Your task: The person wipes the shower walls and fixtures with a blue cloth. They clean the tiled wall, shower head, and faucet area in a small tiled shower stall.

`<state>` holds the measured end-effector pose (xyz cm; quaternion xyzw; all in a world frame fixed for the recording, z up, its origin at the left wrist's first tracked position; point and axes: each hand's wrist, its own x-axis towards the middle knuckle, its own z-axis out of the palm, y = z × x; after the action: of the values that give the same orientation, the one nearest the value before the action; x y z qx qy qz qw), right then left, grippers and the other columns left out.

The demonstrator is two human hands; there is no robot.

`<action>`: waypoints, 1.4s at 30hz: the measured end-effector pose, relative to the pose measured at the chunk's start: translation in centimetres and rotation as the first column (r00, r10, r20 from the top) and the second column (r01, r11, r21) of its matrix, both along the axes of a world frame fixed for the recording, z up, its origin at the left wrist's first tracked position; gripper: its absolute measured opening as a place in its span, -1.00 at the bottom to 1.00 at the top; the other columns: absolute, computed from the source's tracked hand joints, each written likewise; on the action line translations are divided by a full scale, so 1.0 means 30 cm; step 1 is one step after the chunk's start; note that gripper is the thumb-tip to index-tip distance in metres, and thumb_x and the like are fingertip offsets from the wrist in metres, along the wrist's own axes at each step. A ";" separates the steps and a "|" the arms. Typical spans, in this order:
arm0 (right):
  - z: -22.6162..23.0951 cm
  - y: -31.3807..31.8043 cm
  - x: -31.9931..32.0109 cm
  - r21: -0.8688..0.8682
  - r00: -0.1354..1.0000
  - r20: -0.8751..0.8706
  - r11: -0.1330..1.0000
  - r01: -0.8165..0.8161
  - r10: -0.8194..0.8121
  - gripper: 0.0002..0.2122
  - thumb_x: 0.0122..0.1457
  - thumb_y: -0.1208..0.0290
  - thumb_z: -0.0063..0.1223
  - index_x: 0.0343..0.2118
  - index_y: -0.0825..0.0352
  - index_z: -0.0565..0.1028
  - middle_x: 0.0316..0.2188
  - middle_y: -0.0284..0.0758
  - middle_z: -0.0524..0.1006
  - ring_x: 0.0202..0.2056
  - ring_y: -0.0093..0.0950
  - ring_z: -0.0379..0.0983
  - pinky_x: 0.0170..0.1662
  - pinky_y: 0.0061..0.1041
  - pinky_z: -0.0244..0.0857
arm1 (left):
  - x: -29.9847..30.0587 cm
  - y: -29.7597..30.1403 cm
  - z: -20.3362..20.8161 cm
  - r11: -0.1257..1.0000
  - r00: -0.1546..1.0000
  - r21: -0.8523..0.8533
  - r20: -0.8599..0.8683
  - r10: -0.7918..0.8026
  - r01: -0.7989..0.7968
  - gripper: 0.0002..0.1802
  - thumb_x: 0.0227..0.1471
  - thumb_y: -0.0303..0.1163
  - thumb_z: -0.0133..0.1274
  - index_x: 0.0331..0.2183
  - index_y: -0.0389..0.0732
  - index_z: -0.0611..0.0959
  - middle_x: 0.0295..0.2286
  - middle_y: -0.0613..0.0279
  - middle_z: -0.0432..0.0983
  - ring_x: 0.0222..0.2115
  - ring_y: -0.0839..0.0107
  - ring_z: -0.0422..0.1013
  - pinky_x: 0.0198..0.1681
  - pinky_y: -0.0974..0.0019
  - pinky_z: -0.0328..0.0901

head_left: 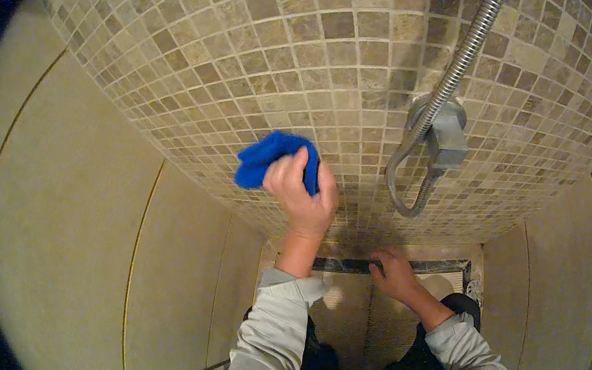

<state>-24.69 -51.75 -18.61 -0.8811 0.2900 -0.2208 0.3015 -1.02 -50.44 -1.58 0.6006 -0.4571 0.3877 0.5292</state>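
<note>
My left hand (302,195) is closed round a folded blue cloth (263,158) and holds it against the mosaic-tiled wall (339,54). Part of the cloth comes out between the thumb and the fingers. Lower down and to the right, my right hand (396,276) hangs near the dark strip (435,265) along the foot of the wall. Its fingers are loosely bent, the thumb stands apart, and I see nothing in them. Whether this hand touches the strip I cannot tell.
Right of the cloth, a metal wall fitting (447,138) juts out, with a flexible shower hose (475,48) looping below it. Large plain wall panels (68,191) close in the left side, and another panelled wall (565,270) the right. A ribbed floor (352,311) lies below.
</note>
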 end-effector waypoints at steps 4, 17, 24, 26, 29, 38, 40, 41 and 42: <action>0.021 0.024 0.022 0.041 1.000 0.011 0.999 -0.027 0.027 -0.74 0.11 0.40 0.20 -0.13 0.35 0.60 -0.07 0.00 0.58 0.01 0.05 0.46 0.16 -0.03 0.33 | -0.009 0.083 -0.270 0.964 0.995 0.260 -0.077 0.071 -0.048 -0.42 -0.02 -0.52 0.20 0.09 -0.26 0.50 -0.09 -0.05 0.43 -0.02 -0.06 0.30 0.15 -0.07 0.14; -0.053 0.007 0.025 0.082 1.000 -0.021 0.997 -0.010 0.011 -0.74 0.06 0.38 0.25 -0.19 0.36 0.60 -0.18 -0.01 0.60 -0.06 0.02 0.49 0.07 -0.03 0.38 | 0.047 -0.027 0.242 0.996 0.979 -0.060 0.194 -0.057 0.070 -0.25 -0.06 -0.58 0.26 0.21 -0.38 0.44 0.16 -0.18 0.36 0.14 -0.11 0.32 0.25 -0.05 0.15; -0.062 0.004 0.045 0.109 0.994 -0.096 0.993 -0.044 0.054 -0.74 0.10 0.32 0.22 -0.16 0.30 0.61 -0.12 0.01 0.59 -0.02 0.03 0.49 0.09 -0.03 0.37 | 0.053 0.055 -0.026 0.991 0.976 0.096 0.206 0.073 -0.095 -0.56 -0.04 -0.44 0.24 -0.04 -0.20 0.70 0.00 0.05 0.51 -0.06 0.04 0.38 0.04 0.00 0.19; -0.081 0.018 0.032 0.115 0.989 -0.143 0.993 -0.014 0.031 -0.73 0.12 0.27 0.19 -0.16 0.28 0.61 -0.12 0.00 0.59 -0.02 0.03 0.48 0.10 -0.02 0.36 | 0.015 0.093 -0.086 0.966 0.978 0.251 0.210 0.011 -0.065 -0.46 -0.16 -0.48 0.23 -0.02 -0.17 0.71 0.04 0.10 0.50 0.01 0.00 0.36 0.07 -0.02 0.24; -0.098 0.004 0.031 0.100 0.990 -0.122 0.994 -0.052 0.064 -0.71 0.13 0.21 0.17 -0.15 0.26 0.61 -0.14 -0.01 0.60 -0.02 0.04 0.48 0.11 -0.01 0.35 | 0.025 0.064 -0.046 0.955 0.983 0.289 0.146 -0.114 0.068 -0.37 -0.17 -0.49 0.18 0.06 -0.14 0.65 0.17 0.00 0.39 0.16 -0.18 0.25 0.23 -0.24 0.12; -0.067 0.011 0.020 0.077 0.998 -0.058 0.997 -0.028 0.032 -0.74 0.13 0.27 0.16 -0.18 0.30 0.60 -0.18 -0.04 0.60 -0.06 -0.01 0.50 0.07 -0.03 0.37 | 0.215 -0.015 0.287 0.993 0.987 -0.033 0.107 0.117 -0.114 -0.20 0.05 -0.41 0.18 0.32 -0.16 0.32 0.39 -0.22 -0.06 0.40 -0.32 -0.20 0.39 -0.35 -0.37; -0.076 0.016 0.029 0.050 0.996 -0.062 0.997 -0.057 0.060 -0.74 0.13 0.27 0.17 -0.19 0.31 0.61 -0.17 -0.04 0.60 -0.07 -0.01 0.50 0.06 -0.04 0.38 | 0.225 0.011 0.174 0.992 0.992 -0.028 0.023 0.120 -0.120 -0.19 0.06 -0.40 0.18 0.32 -0.17 0.31 0.38 -0.28 -0.09 0.39 -0.37 -0.20 0.38 -0.38 -0.36; -0.081 0.014 0.026 0.034 0.995 -0.068 0.997 -0.070 0.072 -0.74 0.13 0.27 0.17 -0.19 0.31 0.61 -0.16 -0.04 0.60 -0.08 0.00 0.50 0.06 -0.05 0.39 | 0.211 0.021 0.095 0.993 0.993 -0.009 -0.024 0.118 -0.118 -0.19 0.07 -0.41 0.18 0.33 -0.19 0.30 0.38 -0.30 -0.10 0.38 -0.39 -0.21 0.38 -0.38 -0.35; -0.074 0.009 0.016 0.049 0.996 -0.066 0.997 -0.060 0.063 -0.76 0.13 0.31 0.17 -0.19 0.32 0.61 -0.18 -0.04 0.60 -0.08 0.00 0.50 0.06 -0.07 0.38 | 0.186 0.020 0.013 0.994 0.991 0.008 -0.082 0.110 -0.109 -0.19 0.07 -0.41 0.17 0.33 -0.20 0.28 0.38 -0.33 -0.11 0.38 -0.41 -0.21 0.37 -0.39 -0.34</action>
<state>-24.22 -51.48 -20.83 -0.8892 0.2780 -0.1743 0.3189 4.56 -49.84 -1.20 0.6412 -0.4019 0.3903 0.5244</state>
